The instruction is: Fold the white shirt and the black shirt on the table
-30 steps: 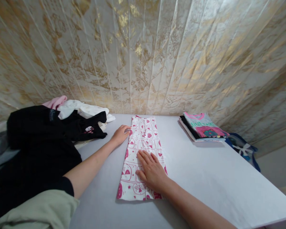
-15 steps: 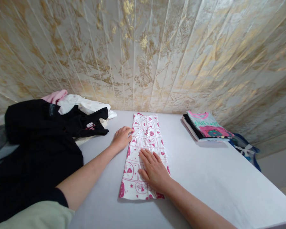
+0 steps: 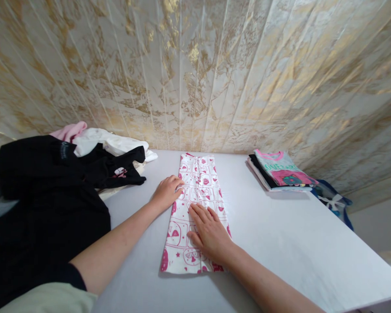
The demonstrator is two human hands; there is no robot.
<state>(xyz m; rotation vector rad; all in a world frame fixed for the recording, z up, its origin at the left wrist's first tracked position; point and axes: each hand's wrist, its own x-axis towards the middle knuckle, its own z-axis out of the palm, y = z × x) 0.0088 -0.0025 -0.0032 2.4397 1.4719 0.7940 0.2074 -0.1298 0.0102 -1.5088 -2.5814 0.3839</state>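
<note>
Gold-veined marble panelling point(image 3: 215, 74) fills the background, sloping down to the far edge of a white table point(image 3: 280, 243) that takes up most of what I see. On the table, roughly in the middle, lies a white garment with a pink cartoon print point(image 3: 198, 182), folded lengthwise into a long narrow strip running from the wall side toward me. My left hand point(image 3: 165, 192) rests at the strip's left edge about halfway along, fingers curled lightly with the tips on the fabric; I cannot tell whether it pinches the cloth or only presses on it. My right hand point(image 3: 208, 232) lies flat and open on the nearer half of the strip, palm down, fingers spread and pointing away from me, holding nothing but pressing the fabric to the table.

To the left, a heap of unfolded clothes spills over the table's edge: a large black garment point(image 3: 48, 187) on top, with a white piece point(image 3: 114, 145) and a pink piece point(image 3: 70, 130) behind it near the wall. To the right, against the wall and well apart from the strip, sits a small stack of folded shirts point(image 3: 280, 171), the top one grey with pink trim and a pink print. Just beyond that stack, off the table's right edge, a blue bag point(image 3: 334, 200) shows partly.
</note>
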